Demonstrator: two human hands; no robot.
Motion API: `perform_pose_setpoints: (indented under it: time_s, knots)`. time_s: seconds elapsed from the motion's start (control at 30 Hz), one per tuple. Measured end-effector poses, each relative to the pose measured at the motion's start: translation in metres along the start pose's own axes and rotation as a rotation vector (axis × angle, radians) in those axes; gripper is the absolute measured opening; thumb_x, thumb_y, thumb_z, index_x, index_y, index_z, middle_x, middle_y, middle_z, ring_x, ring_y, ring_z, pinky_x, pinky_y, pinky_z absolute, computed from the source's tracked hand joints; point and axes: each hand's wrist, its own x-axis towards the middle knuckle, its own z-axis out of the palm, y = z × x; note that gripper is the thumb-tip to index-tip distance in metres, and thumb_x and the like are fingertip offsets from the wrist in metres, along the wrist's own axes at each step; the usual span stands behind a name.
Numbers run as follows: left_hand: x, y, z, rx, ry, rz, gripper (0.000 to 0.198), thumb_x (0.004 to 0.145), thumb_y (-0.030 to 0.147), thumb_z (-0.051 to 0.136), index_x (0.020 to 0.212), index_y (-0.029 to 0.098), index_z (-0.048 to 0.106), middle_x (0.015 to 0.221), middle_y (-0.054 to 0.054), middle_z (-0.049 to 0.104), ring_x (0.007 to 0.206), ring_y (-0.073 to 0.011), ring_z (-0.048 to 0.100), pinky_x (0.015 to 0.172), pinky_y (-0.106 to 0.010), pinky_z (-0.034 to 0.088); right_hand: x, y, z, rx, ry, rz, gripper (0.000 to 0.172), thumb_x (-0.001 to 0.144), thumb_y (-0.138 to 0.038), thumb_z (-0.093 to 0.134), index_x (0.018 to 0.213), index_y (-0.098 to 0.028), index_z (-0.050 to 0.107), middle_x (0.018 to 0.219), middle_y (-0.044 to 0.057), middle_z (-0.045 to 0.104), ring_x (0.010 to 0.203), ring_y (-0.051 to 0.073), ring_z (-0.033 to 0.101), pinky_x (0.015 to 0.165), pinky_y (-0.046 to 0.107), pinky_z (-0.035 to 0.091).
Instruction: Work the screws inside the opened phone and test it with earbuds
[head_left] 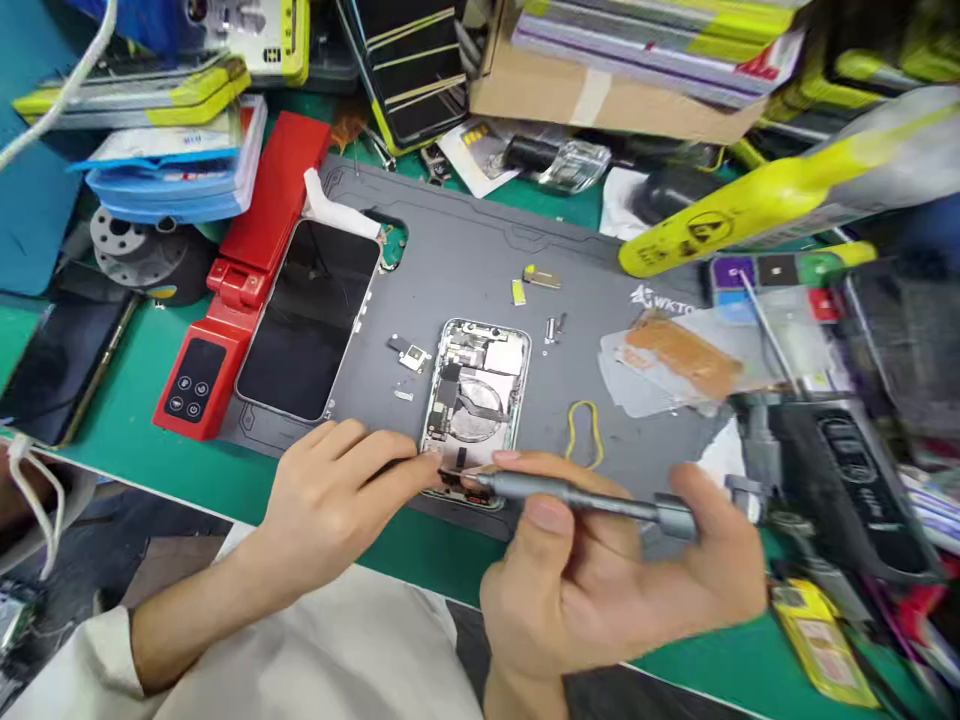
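Observation:
An opened phone body (pixel 480 400) lies on the grey work mat (pixel 465 250), its inner parts bare. My right hand (pixel 600 570) grips a slim grey screwdriver (pixel 570 493), whose tip meets the phone's lower end. At that same end my left hand (pixel 352 490) rests with fingers bent, the index fingertip on the phone's lower left edge. Whether those fingers pinch a small part is hidden. Left of the phone sit a small camera-like part (pixel 411 354) and a tiny metal strip (pixel 403 395). Small screws or brackets (pixel 553 328) lie to its right.
A dark phone screen (pixel 311 320) leans by a red stand (pixel 214 340) on the left. A yellow rubber band (pixel 585 433), clear plastic sheets (pixel 667 360) and a yellow bottle (pixel 720 215) lie to the right. Boxes (pixel 615 100) are stacked along the back.

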Motion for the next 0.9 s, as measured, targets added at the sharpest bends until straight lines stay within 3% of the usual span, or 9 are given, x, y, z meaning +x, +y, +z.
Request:
perform_pose_setpoints:
  time_s: [0.13, 0.23, 0.4, 0.53, 0.7, 0.9]
  knots:
    - [-0.001, 0.001, 0.0, 0.013, 0.005, 0.031, 0.017, 0.1, 0.016, 0.079, 0.116, 0.02, 0.075, 0.105, 0.003, 0.082, 0.079, -0.0134, 0.061, 0.071, -0.032, 0.047, -0.007, -0.001, -0.003, -0.008, -0.02, -0.032, 0.09, 0.089, 0.004, 0.077, 0.167, -0.024, 0.043, 0.112, 0.006, 0.074, 0.093, 0.017, 0.081, 0.081, 0.033, 0.073]
    - [-0.002, 0.008, -0.002, 0.057, -0.012, 0.025, 0.018, 0.101, 0.013, 0.077, 0.117, 0.019, 0.074, 0.105, 0.003, 0.081, 0.081, -0.0143, 0.062, 0.073, -0.033, 0.047, -0.007, -0.001, -0.003, -0.005, 0.039, -0.025, 0.087, 0.09, 0.005, 0.076, 0.166, -0.023, 0.044, 0.111, 0.006, 0.074, 0.092, 0.018, 0.081, 0.079, 0.035, 0.074]
    - [-0.002, 0.03, -0.007, 0.212, -0.084, -0.074, 0.02, 0.102, 0.009, 0.072, 0.12, 0.017, 0.072, 0.105, 0.0, 0.078, 0.083, -0.0175, 0.062, 0.075, -0.036, 0.047, -0.006, -0.002, -0.006, -0.009, 0.109, -0.037, 0.084, 0.09, 0.005, 0.075, 0.165, -0.021, 0.046, 0.109, 0.007, 0.075, 0.087, 0.018, 0.081, 0.077, 0.037, 0.075]
    - [0.005, 0.038, -0.008, 0.14, -0.128, -0.197, 0.006, 0.108, 0.016, 0.064, 0.108, 0.02, 0.068, 0.099, 0.001, 0.073, 0.084, -0.0155, 0.067, 0.076, -0.033, 0.051, -0.009, -0.006, -0.012, 0.01, 0.123, -0.036, 0.082, 0.09, 0.003, 0.078, 0.163, -0.017, 0.048, 0.107, 0.008, 0.075, 0.083, 0.02, 0.081, 0.067, 0.035, 0.074]
    - [0.009, 0.032, -0.009, 0.107, -0.147, -0.212, 0.008, 0.112, 0.02, 0.058, 0.108, 0.022, 0.065, 0.097, 0.003, 0.069, 0.085, -0.0121, 0.067, 0.075, -0.028, 0.052, -0.017, -0.01, -0.012, 0.056, 0.174, 0.005, 0.086, 0.086, 0.005, 0.079, 0.164, -0.019, 0.048, 0.11, 0.007, 0.074, 0.083, 0.02, 0.081, 0.069, 0.036, 0.074]
    - [0.007, 0.01, -0.023, 0.275, -0.025, -0.142, 0.006, 0.108, 0.016, 0.066, 0.107, 0.021, 0.069, 0.102, 0.002, 0.074, 0.087, -0.0135, 0.063, 0.081, -0.03, 0.05, -0.009, -0.019, -0.005, 0.14, 0.226, 0.022, 0.085, 0.086, 0.009, 0.076, 0.163, -0.02, 0.051, 0.107, 0.005, 0.075, 0.082, 0.017, 0.081, 0.07, 0.031, 0.073]
